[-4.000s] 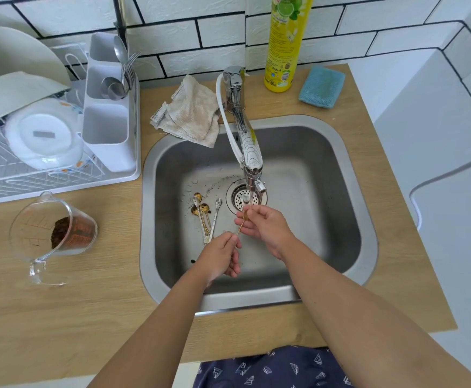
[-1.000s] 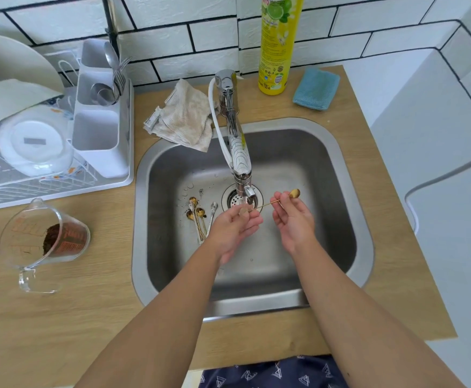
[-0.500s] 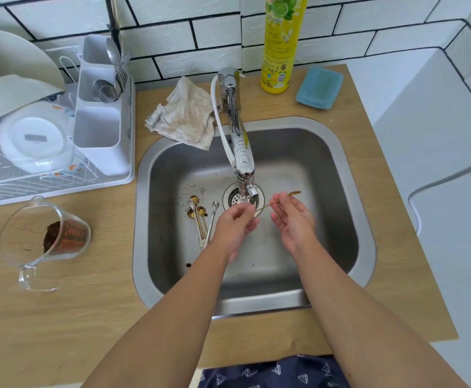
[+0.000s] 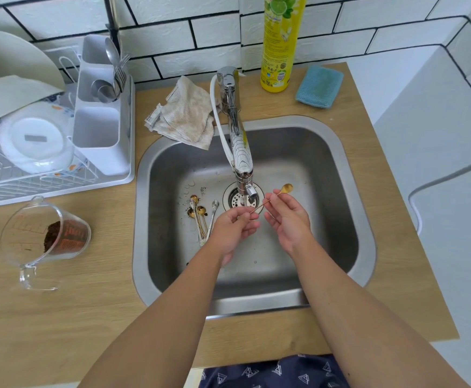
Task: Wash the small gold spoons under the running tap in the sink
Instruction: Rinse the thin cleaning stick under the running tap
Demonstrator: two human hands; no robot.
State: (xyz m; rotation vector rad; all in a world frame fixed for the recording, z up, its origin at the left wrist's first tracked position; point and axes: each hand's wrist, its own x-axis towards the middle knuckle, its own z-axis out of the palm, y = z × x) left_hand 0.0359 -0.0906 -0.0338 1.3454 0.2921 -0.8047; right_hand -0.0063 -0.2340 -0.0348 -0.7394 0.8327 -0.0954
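The gold spoon (image 4: pixel 273 198) is thin and wet, so it could slip out of the fingers and fall. If it falls, it may land on the drain (image 4: pixel 233 198) right below, and the thin handle could poke into one of the holes. This could happen because each hand holds the spoon by only a tiny bit, and water makes it slippery. Another risk is that the bowl of the spoon misses the water, because it sticks out to the right of the tap (image 4: pixel 240 152) and not under the spout. I cannot make out the stream itself. The left hand (image 4: pixel 235 228) pinches the very end of the handle between its thumb and curled fingers (image 4: pixel 247 217). The right hand (image 4: pixel 287 219) pinches the handle closer to the bowl, with its fingertips (image 4: pixel 269 198) closed on it. So the spoon runs like a little bridge from one hand up to the other, tilted, with the bowl past the right fingertips and free in the air. It is above the floor of the sink (image 4: pixel 338 152), close in front of the spout. More small spoons (image 4: pixel 200 217) lie in a bunch on the sink floor, just left of the left hand, not touching it, and they look dirty with dark bits around them, so I think they need washing too.
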